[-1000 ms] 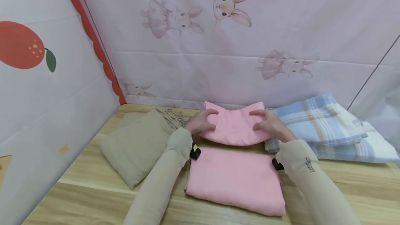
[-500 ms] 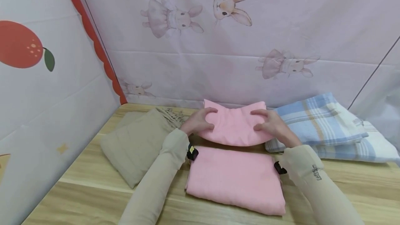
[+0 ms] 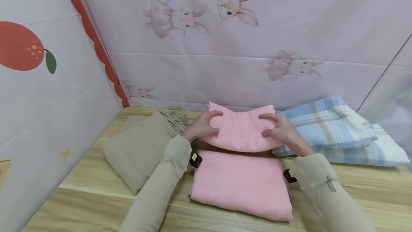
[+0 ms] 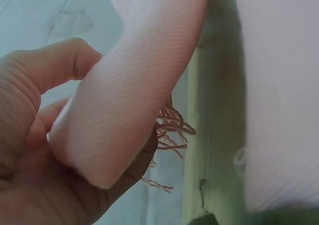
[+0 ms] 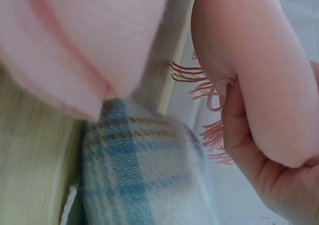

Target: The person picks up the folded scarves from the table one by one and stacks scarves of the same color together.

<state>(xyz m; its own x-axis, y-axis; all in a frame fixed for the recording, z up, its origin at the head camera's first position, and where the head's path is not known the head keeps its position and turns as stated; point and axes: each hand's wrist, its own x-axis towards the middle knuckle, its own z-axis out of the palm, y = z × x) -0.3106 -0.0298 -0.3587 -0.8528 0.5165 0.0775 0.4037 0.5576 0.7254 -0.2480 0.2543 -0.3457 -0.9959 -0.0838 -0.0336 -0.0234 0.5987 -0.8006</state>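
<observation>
Beyond the flat pink bundle [image 3: 241, 185], a person's left hand [image 3: 201, 125] and right hand [image 3: 282, 130] are gripping opposite ends of a second pink cloth [image 3: 243, 133], fingers and thumbs clamped round its folded sides. Its middle is sagging between them, so uneven pulling could be letting the layers slide out of line. Loose fringe [image 5: 214, 132] is dangling behind it and could be tucking underneath if the cloth is lowered. Beyond and right of the bundle, the blue plaid cloth [image 3: 331, 124] is lying close to the right hand, and a wide swing could be dragging it; left of the bundle, the tan cloth [image 3: 141, 146] is facing that risk from the left hand. Compared with a second ago, the hands are holding slightly farther apart, while the bundle is lying unchanged.
</observation>
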